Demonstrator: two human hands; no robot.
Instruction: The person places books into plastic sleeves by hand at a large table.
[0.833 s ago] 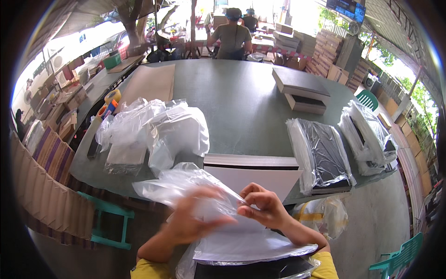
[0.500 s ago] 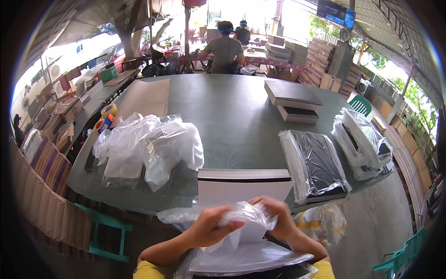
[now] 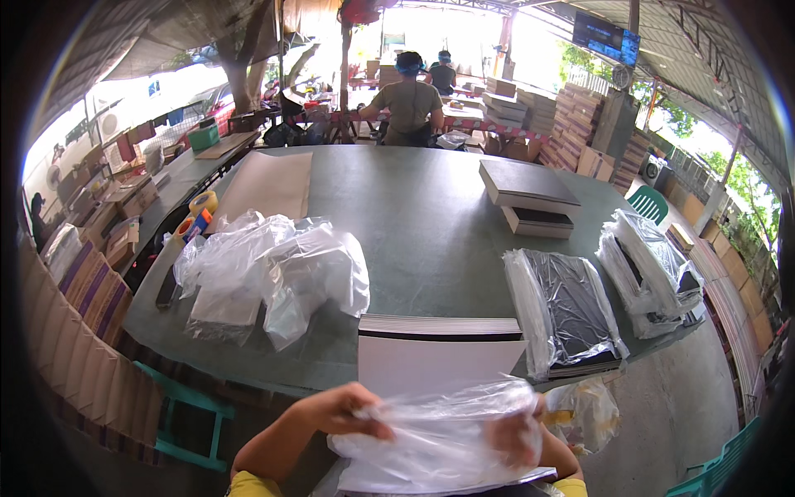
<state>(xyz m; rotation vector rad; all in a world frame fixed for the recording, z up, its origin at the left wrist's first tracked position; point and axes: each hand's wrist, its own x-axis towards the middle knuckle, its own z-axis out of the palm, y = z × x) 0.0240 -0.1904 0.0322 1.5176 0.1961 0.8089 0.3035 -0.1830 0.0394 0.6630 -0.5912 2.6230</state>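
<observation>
A clear plastic bag [image 3: 447, 418] is stretched between my hands, close in front of me at the table's near edge. My left hand [image 3: 346, 412] pinches its left side, fingers closed. On the other side, my right hand [image 3: 515, 432] shows blurred through the film, its fingers curled at the bag's right part. Under the bag lies a white sheet-like panel [image 3: 414, 479] near my lap, with plastic around it. Just beyond my hands, a stack of white-and-black boards [image 3: 439, 352] rests on the table's near edge.
On the green table [image 3: 397, 232] lie crumpled plastic bags [image 3: 281, 269] at left, tape rolls [image 3: 203, 201] and a brown sheet [image 3: 273, 186]. Plastic-wrapped black panels [image 3: 571, 306] and dark-topped boxes [image 3: 530, 184] lie right. A person [image 3: 407, 103] sits beyond; a green stool [image 3: 186, 414] stands left.
My hands have moved apart, spreading the bunched plastic bag into a wide sheet. The left hand went left and the right hand lower, behind the film. The view has tilted slightly up.
</observation>
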